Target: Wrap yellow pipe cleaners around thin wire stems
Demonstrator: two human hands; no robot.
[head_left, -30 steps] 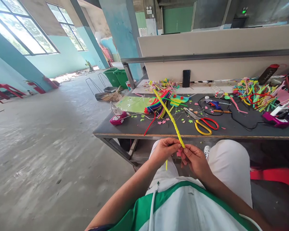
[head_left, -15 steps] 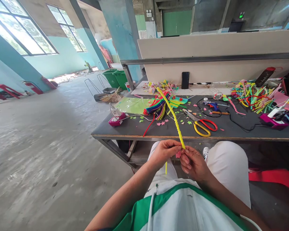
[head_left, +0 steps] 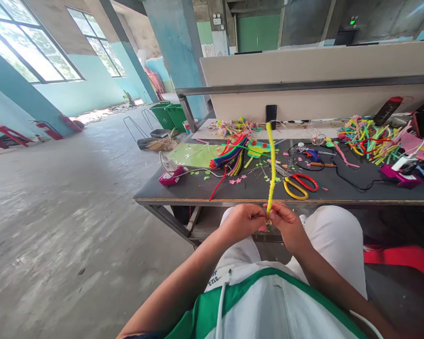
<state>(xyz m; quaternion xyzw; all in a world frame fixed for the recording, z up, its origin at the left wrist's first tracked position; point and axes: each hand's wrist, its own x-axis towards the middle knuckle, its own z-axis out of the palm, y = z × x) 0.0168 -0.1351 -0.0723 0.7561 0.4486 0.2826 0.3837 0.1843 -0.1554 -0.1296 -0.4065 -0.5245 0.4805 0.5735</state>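
Work table (head_left: 198, 190), dark-topped, strewn with a heap of coloured pipe cleaners (head_left: 371, 136), a fanned bundle of the same (head_left: 229, 155), scissors (head_left: 298, 184) with one red and one yellow handle, and a blue glue gun (head_left: 314, 155). In front of it, above the lap, a yellow pipe cleaner (head_left: 271, 165) stands nearly upright, its tip level with the phone (head_left: 270, 114) propped at the back of the table. Left hand (head_left: 242, 221) and right hand (head_left: 286, 225) meet at its lower end, fingertips of both pinching it from either side. The stem is judged light, fuzzy and easily bent, holding whatever shape it is given; a pinch low down, close to the working end, should steady it without kinking the free length. Half a second earlier it leaned up to the left; it now stands close to vertical, and the hands have drawn nearer together.
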